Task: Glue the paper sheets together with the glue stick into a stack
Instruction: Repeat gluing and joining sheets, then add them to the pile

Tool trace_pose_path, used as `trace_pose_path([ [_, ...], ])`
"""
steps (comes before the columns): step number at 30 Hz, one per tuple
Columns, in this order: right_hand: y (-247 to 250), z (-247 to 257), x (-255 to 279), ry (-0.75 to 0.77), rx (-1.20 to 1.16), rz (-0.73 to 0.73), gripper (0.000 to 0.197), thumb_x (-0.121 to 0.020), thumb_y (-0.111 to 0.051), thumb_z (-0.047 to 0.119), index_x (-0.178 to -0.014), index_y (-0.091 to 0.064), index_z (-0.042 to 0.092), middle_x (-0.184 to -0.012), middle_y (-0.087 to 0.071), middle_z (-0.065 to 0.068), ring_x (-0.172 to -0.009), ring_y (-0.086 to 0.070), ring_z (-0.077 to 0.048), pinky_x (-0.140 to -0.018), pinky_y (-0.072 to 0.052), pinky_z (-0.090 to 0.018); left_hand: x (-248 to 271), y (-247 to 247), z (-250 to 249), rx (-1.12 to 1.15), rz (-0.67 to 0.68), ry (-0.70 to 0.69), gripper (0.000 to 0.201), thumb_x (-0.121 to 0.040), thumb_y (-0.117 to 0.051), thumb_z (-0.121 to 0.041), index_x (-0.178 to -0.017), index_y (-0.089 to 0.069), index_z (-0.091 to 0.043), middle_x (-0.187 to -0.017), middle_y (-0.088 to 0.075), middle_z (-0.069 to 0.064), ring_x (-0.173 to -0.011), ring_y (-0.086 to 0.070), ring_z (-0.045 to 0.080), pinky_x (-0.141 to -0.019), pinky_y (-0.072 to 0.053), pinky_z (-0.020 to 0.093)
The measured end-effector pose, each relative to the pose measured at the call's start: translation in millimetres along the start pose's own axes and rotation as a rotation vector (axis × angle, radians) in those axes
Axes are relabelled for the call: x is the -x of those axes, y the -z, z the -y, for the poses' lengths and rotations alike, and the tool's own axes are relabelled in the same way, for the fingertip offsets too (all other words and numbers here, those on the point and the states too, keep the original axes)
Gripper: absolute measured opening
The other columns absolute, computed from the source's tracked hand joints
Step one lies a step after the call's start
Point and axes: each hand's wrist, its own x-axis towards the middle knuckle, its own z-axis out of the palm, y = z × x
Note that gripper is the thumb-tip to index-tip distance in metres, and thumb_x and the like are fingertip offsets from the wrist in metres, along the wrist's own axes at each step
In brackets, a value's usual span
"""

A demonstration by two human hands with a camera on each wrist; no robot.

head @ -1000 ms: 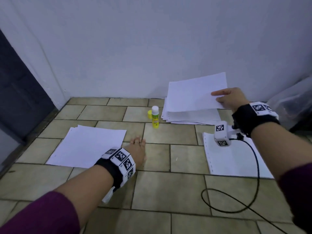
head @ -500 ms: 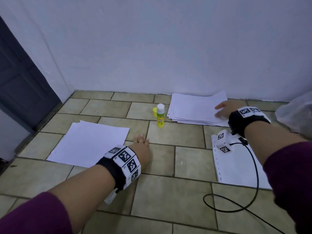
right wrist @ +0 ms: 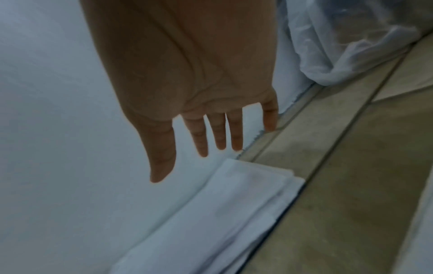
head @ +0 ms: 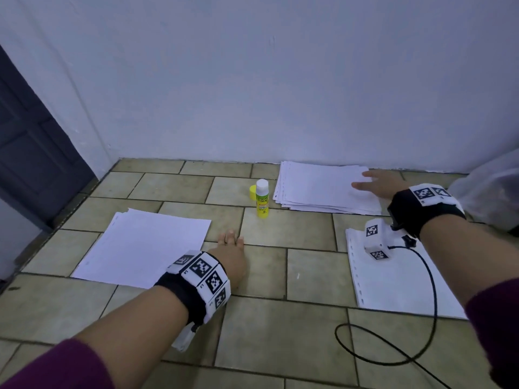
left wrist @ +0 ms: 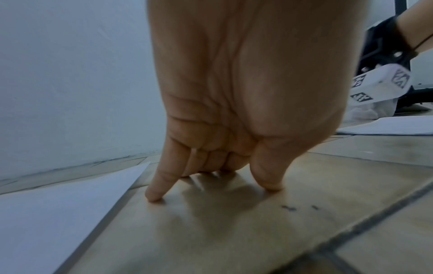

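Note:
A loose pile of white paper sheets [head: 323,189] lies on the tiled floor by the wall. My right hand [head: 373,182] hovers over its right end, fingers straight and spread, holding nothing; the right wrist view shows that hand [right wrist: 206,133] above the pile [right wrist: 222,213]. An uncapped yellow glue stick [head: 262,199] stands upright left of the pile, its yellow cap [head: 252,192] beside it. A second white paper stack [head: 146,245] lies at the left. My left hand [head: 231,248] rests on the bare tile just right of it, fingertips [left wrist: 153,196] down. A punched-edge sheet [head: 398,282] lies at the right.
A black cable [head: 421,318] loops over the floor from the right wrist camera [head: 376,242]. A clear plastic bag [head: 488,189] sits at the far right by the wall. A dark door [head: 31,153] stands at the left. Bare tiles [head: 280,327] lie between the paper stacks.
A second ago my right hand held a sheet lifted above the pile. That sheet has come down flat onto the pile and the hand has let go. The left hand stayed put.

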Motion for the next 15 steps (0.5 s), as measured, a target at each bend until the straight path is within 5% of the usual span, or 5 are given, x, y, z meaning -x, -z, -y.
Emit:
trace_pose_path([
  [4, 4.1, 10.4, 60.3, 0.089, 0.13, 0.13, 0.077, -0.088, -0.065, 0.035, -0.149, -0.024, 0.01, -0.154, -0.031, -0.008, -0.139, -0.034, -0.024, -0.113, -0.026, -0.034, 5.6, -0.2, 1.2, -0.012, -0.042, -0.03, 0.063, -0.104, -0.028, -0.014, -0.15, 0.013, 0.0, -0.157, 0.017, 0.022, -0.146, 0.011, 0.037, -0.118, -0.012, 0.049],
  [8, -9.3, 1.2, 124.6, 0.103, 0.416, 0.272, 0.065, -0.097, -0.05, 0.015, -0.152, -0.015, 0.016, -0.154, -0.03, -0.008, -0.138, -0.034, -0.023, -0.105, -0.029, -0.026, 9.3, -3.2, 3.2, -0.006, -0.072, -0.042, 0.059, -0.104, -0.024, -0.012, -0.15, 0.012, -0.001, -0.157, 0.016, 0.021, -0.147, 0.008, 0.035, -0.118, -0.014, 0.049],
  [10, -21.1, -5.6, 141.7, 0.104, 0.475, 0.307, 0.064, -0.097, -0.038, 0.003, -0.153, -0.007, 0.012, -0.158, -0.017, -0.009, -0.142, -0.026, -0.022, -0.108, -0.025, -0.025, 10.8, -4.1, 3.7, -0.013, -0.093, -0.055, 0.058, -0.104, -0.023, -0.012, -0.15, 0.011, -0.002, -0.158, 0.015, 0.02, -0.147, 0.008, 0.035, -0.118, -0.013, 0.049],
  [15, -44.8, -15.6, 158.4, 0.115, 0.561, 0.352, 0.076, -0.097, -0.05, 0.017, -0.151, 0.003, 0.005, -0.16, 0.003, -0.011, -0.146, -0.017, -0.022, -0.113, -0.02, -0.028, 15.9, -5.1, 6.1, -0.107, -0.183, -0.081, 0.06, -0.104, -0.029, -0.018, -0.152, 0.003, -0.002, -0.159, 0.003, 0.022, -0.147, -0.004, 0.034, -0.115, -0.022, 0.046],
])
